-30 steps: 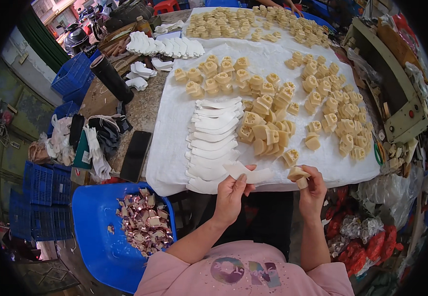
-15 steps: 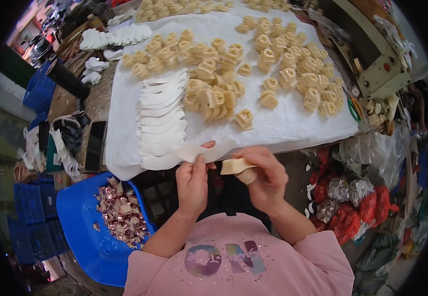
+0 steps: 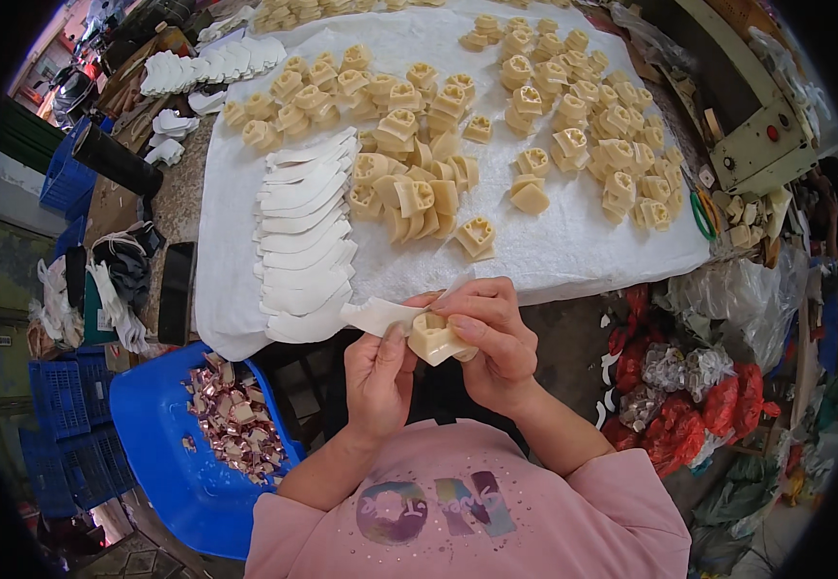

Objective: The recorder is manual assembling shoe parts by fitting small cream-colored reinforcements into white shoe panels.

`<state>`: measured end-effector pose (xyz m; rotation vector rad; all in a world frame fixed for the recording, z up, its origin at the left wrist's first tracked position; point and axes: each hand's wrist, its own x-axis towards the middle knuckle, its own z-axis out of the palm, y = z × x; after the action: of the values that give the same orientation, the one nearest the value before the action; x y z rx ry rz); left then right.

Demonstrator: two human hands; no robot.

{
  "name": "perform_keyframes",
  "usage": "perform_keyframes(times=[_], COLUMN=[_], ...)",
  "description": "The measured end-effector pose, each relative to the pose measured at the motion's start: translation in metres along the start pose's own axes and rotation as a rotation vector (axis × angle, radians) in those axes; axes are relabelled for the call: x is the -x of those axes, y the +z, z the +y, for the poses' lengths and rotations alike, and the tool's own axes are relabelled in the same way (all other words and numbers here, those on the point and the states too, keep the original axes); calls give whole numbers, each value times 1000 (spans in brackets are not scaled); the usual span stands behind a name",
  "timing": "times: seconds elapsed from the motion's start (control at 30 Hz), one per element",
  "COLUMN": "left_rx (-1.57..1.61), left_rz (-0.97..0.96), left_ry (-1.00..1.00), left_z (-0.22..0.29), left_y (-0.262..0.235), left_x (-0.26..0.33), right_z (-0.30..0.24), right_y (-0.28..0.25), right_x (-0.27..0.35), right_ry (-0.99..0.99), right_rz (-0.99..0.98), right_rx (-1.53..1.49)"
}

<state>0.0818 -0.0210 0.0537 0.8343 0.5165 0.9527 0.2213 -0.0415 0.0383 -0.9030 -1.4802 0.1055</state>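
Fingers of the left hand (image 3: 377,372) pinch a flat white curved strip (image 3: 380,314) against a small cream moulded block (image 3: 435,339), which the right hand (image 3: 489,333) grips, just below the white-clothed table's (image 3: 583,253) near edge.

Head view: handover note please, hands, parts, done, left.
Left hand: pinches a white curved strip at its near end.
Right hand: grips a cream moulded block, the strip laid against it, at the near edge of the white cloth.
Stock: white strips fanned in a row at the cloth's left; cream blocks piled at its centre and right.
Blue tub at lower left holds shiny scraps.
Done: cannot tell which blocks are finished.
Left: strip not yet fully seated on the block; many strips remain.
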Motion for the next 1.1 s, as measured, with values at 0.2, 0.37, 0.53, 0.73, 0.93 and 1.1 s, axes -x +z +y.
perform_keyframes(times=[0.2,0.37,0.53,0.73,0.93,1.1], left_rx=[-103,-285,-602,-777,-795,-952], left_rz=[29,104,29,196,199,182], left_ry=[62,127,159,294,261,286], left_z=[2,-2,8,30,16,12], left_y=[-1,-10,-25,-32,-33,-32], left_x=[1,1,-5,-7,-6,-11], right_z=[5,11,18,2,-13,-7], right_y=[8,20,20,15,12,14], right_x=[2,0,-4,-15,-28,-25], right_ry=[10,-44,-60,-44,157,191], right_rz=[20,51,-4,-171,-483,-511], right_rx=[61,112,202,435,585,567])
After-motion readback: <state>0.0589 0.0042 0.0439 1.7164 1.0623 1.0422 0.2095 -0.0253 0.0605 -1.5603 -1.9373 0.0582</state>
